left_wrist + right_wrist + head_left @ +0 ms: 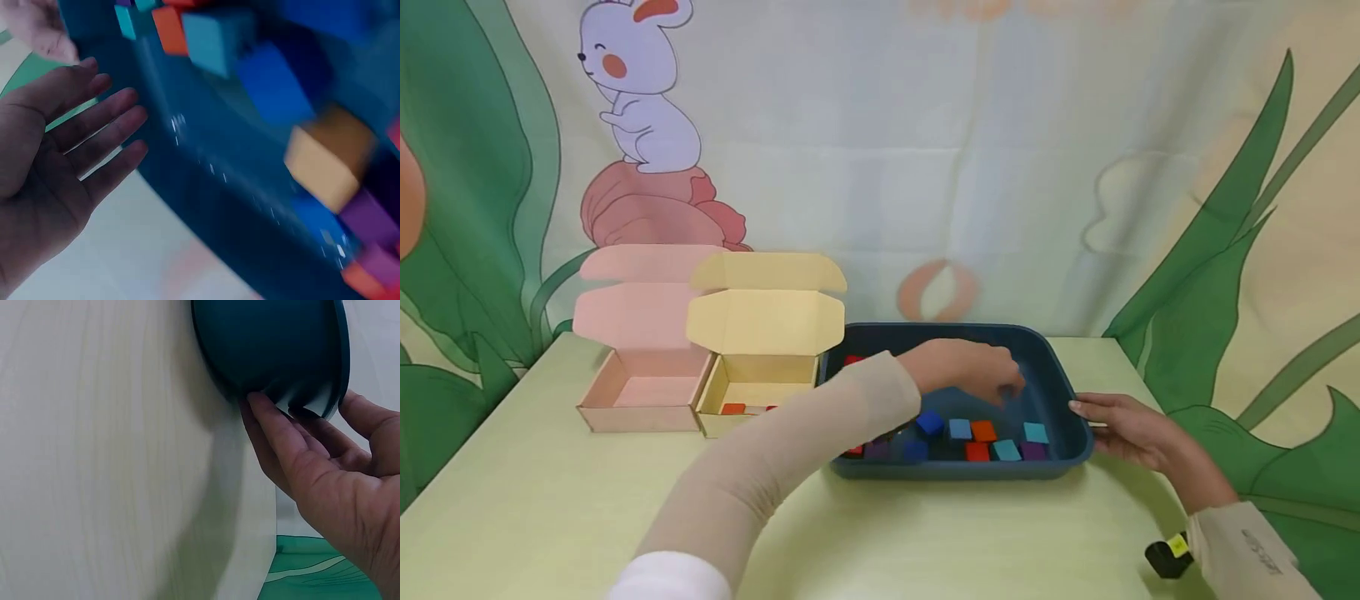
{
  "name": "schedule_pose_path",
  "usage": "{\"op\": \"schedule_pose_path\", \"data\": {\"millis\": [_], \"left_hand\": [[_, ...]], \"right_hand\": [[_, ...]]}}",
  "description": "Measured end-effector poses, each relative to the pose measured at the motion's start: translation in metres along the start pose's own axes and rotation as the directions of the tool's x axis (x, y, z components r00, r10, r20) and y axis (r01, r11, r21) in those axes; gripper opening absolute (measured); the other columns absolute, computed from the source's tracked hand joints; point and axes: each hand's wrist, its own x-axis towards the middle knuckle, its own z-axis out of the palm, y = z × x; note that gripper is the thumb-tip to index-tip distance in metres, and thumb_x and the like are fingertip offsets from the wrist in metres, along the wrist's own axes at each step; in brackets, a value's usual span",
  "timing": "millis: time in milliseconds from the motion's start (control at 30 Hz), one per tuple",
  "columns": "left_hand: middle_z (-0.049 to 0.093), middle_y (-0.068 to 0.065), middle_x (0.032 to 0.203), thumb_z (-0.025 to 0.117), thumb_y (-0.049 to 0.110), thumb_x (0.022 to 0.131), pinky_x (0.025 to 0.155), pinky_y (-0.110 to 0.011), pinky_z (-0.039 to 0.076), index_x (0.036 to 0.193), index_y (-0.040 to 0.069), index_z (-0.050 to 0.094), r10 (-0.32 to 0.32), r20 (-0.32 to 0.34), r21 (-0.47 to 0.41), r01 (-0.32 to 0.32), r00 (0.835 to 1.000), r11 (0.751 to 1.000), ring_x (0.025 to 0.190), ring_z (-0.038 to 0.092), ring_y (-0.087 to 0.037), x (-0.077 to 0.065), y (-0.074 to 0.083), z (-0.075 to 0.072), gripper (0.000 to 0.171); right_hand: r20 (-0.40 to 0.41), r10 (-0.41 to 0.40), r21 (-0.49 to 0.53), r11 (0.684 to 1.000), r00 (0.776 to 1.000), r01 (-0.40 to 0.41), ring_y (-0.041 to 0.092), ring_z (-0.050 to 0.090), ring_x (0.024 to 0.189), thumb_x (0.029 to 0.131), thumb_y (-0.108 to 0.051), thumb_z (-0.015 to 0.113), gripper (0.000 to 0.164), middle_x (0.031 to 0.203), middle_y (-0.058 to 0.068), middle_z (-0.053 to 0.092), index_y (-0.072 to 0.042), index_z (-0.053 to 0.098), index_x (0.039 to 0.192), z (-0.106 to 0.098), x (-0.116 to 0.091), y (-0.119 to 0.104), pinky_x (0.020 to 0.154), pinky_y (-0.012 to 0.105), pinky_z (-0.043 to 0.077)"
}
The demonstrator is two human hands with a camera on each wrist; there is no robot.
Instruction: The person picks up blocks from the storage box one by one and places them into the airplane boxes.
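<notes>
A dark blue tray (955, 471) with several coloured cubes stands on the table. Across it reaches my left arm, and the left hand (973, 371) is above the tray's right half. In the left wrist view its fingers (115, 134) are loosely extended, with nothing held. My right hand (1131, 429) grips the tray's right end, thumb at the rim and fingers (278, 425) against the outer wall. Among the cubes are a dark blue cube (930, 422), an orange cube (983, 431), a light teal cube (1035, 432) and a purple cube (1033, 451). My left arm hides part of the tray.
Left of the tray stand an open yellow box (721, 425) and an open pink box (640, 418), lids raised. An orange piece (733, 408) lies in the yellow one. A black object with a yellow label (1168, 557) is by my right sleeve. Behind hangs a printed curtain (865, 150).
</notes>
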Motion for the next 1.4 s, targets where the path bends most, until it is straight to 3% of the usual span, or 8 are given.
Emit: {"op": "schedule_pose_path", "data": {"millis": [167,333,433,633,733,933,1100,1400], "left_hand": [[0.065,0.005,0.13,0.064,0.036,0.101,0.095,-0.018,0.048,0.139,0.016,0.062,0.012,0.059,-0.008,-0.012,0.998,1.0,0.114,0.062,-0.007,0.05,0.018,0.016,0.043],[0.069,0.007,0.12,0.066,0.038,0.099,0.089,-0.016,0.049,0.131,0.018,0.068,0.026,0.087,-0.085,-0.018,0.996,0.996,0.105,0.064,-0.005,0.069,0.028,0.03,0.038],[0.071,0.008,0.112,0.067,0.035,0.099,0.082,-0.018,0.051,0.122,0.018,0.072,0.047,0.109,-0.128,-0.033,0.993,0.991,0.097,0.064,-0.005,0.071,0.027,0.03,0.029],[0.07,0.008,0.101,0.073,0.026,0.094,0.069,-0.019,0.056,0.106,0.018,0.078,-0.007,0.16,-0.337,0.061,0.987,0.94,0.086,0.066,-0.008,0.072,0.023,0.025,0.016],[0.071,0.008,0.098,0.074,0.023,0.092,0.068,-0.019,0.057,0.104,0.017,0.079,-0.026,0.159,-0.365,0.084,0.987,0.927,0.083,0.068,-0.009,0.074,0.024,0.023,0.014],[0.071,0.007,0.098,0.076,0.02,0.092,0.069,-0.02,0.058,0.104,0.017,0.08,-0.065,0.186,-0.343,0.127,0.98,0.931,0.083,0.07,-0.011,0.074,0.032,0.012,0.013],[0.071,0.007,0.103,0.076,0.018,0.092,0.07,-0.021,0.058,0.106,0.017,0.079,-0.083,0.186,-0.281,0.134,0.979,0.95,0.086,0.07,-0.01,0.075,0.039,0.005,0.014],[0.071,0.007,0.11,0.075,0.024,0.093,0.067,-0.019,0.056,0.113,0.017,0.077,-0.086,0.178,-0.191,0.12,0.98,0.974,0.088,0.069,-0.007,0.076,0.042,0.008,0.021]], "right_hand": [[0.032,0.007,-0.009,1.0,0.999,-0.007,0.016,0.058,0.121,0.109,-0.028,0.049,0.077,0.16,0.034,0.018,0.011,0.005,0.157,0.003,0.004,0.002,0.096,0.029,0.053],[0.047,0.011,0.009,1.0,0.999,-0.012,0.016,0.06,0.119,0.109,-0.026,0.048,0.074,0.158,0.034,0.023,0.013,0.006,0.156,0.007,0.005,0.006,0.098,0.03,0.053],[0.05,0.008,0.028,1.0,0.999,-0.009,0.017,0.063,0.116,0.109,-0.025,0.049,0.073,0.155,0.032,0.03,0.013,0.008,0.156,0.008,0.005,0.006,0.097,0.032,0.054],[0.047,0.004,0.035,0.999,0.999,-0.005,0.019,0.062,0.118,0.109,-0.024,0.047,0.071,0.154,0.031,0.031,0.013,0.009,0.156,0.005,0.005,0.003,0.097,0.033,0.054],[0.047,0.003,0.034,0.999,0.999,-0.005,0.018,0.063,0.116,0.109,-0.024,0.047,0.072,0.153,0.031,0.031,0.013,0.008,0.156,0.003,0.004,0.002,0.097,0.033,0.054],[0.042,0.006,0.048,0.999,0.999,-0.008,0.014,0.064,0.113,0.109,-0.024,0.049,0.074,0.156,0.034,0.025,0.012,0.005,0.157,0.001,0.001,-0.002,0.096,0.031,0.054],[0.047,-0.003,0.043,0.999,0.999,0.001,0.014,0.063,0.115,0.11,-0.025,0.047,0.076,0.16,0.038,0.012,0.011,0.0,0.157,-0.001,-0.001,-0.005,0.097,0.031,0.053],[0.051,0.007,0.033,0.999,0.999,-0.009,0.016,0.061,0.119,0.11,-0.026,0.046,0.077,0.16,0.039,0.01,0.011,-0.001,0.157,-0.001,0.001,-0.002,0.099,0.032,0.052]]}}
